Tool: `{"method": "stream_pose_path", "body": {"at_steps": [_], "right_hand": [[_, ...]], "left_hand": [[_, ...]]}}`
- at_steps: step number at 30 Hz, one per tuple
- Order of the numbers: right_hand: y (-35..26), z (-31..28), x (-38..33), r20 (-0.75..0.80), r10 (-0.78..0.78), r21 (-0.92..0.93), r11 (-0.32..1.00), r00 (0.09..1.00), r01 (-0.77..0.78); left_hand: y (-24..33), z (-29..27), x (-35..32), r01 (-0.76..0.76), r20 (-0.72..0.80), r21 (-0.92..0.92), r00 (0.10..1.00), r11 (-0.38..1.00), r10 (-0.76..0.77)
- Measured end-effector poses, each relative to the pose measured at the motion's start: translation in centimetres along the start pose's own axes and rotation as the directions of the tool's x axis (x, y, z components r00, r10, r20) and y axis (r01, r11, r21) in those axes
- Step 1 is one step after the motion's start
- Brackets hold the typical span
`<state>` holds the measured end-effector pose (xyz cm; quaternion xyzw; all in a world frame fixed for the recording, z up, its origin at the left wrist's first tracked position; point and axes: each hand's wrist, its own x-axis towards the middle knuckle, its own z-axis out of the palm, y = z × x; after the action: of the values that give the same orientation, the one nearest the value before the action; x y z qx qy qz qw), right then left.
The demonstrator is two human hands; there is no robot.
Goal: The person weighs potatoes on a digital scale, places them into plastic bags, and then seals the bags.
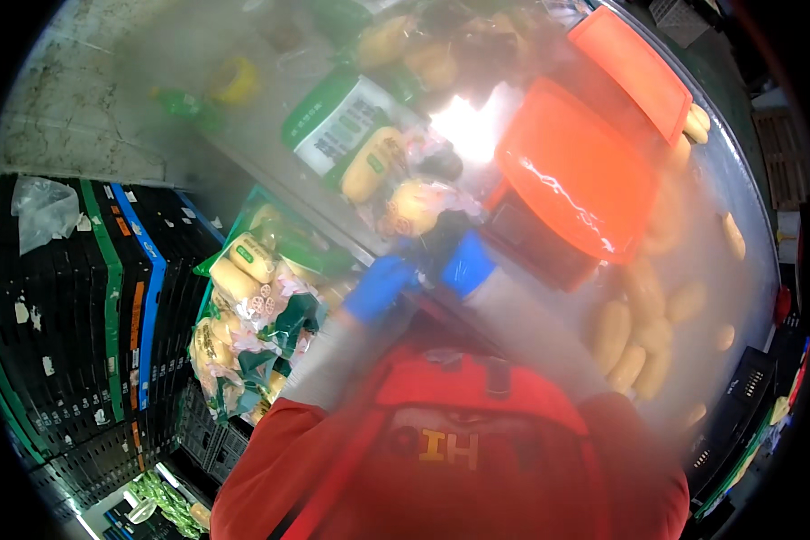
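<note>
A clear, printed bag of lotus root (403, 184) with a green and white end lies on the metal table in front of me. Its dark near end is bunched between my two blue-gloved hands. My left hand (380, 286) is closed at the left side of that end, close to the table edge. My right hand (468, 263) is closed on the other side, beside an orange bin. Haze blurs the fingertips. At my left, a green crate (205, 310) holds several packed bags of lotus root (247, 297).
An orange bin (576, 171) and a second orange bin (634, 67) stand on the table's right half. Loose lotus roots (634, 346) lie nearer me on the right. More bags (423, 49) sit farther back. Stacked black crates (63, 306) rise at far left.
</note>
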<state>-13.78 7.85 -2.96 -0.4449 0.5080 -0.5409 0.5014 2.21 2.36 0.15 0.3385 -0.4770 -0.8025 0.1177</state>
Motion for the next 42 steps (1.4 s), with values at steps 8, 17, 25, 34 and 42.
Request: {"method": "stream_pose_path", "body": {"at_steps": [8, 17, 25, 34, 42], "right_hand": [[0.4, -0.4, 2.8, 0.086, -0.369, -0.308, 0.873, 0.925, 0.377], [-9.8, 0.1, 3.7, 0.107, 0.275, -0.921, 0.389, 0.956, -0.009], [-2.6, -0.3, 3.9, 0.325, 0.006, -0.853, 0.433, 0.946, 0.291], [-12.5, 0.3, 0.3, -0.011, -0.216, -0.394, 0.898, 0.976, 0.194], [-14.1, -6.6, -7.1, -0.537, -0.236, -0.005, 0.961, 0.81, 0.277]], "left_hand": [[-0.2, 2.0, 1.1, 0.055, -0.05, -0.109, 0.997, 0.993, -0.06], [-0.8, 0.0, 1.3, -0.038, 0.141, 0.257, 0.99, 0.966, 0.001], [-0.7, 0.3, 2.0, 0.088, 0.03, 0.147, 0.995, 0.985, -0.093], [6.8, -1.5, 0.3, -0.025, -0.024, 0.271, 0.999, 0.962, 0.032], [16.3, -1.4, 4.5, -0.611, 0.138, 0.44, 0.77, 0.658, 0.623]]}}
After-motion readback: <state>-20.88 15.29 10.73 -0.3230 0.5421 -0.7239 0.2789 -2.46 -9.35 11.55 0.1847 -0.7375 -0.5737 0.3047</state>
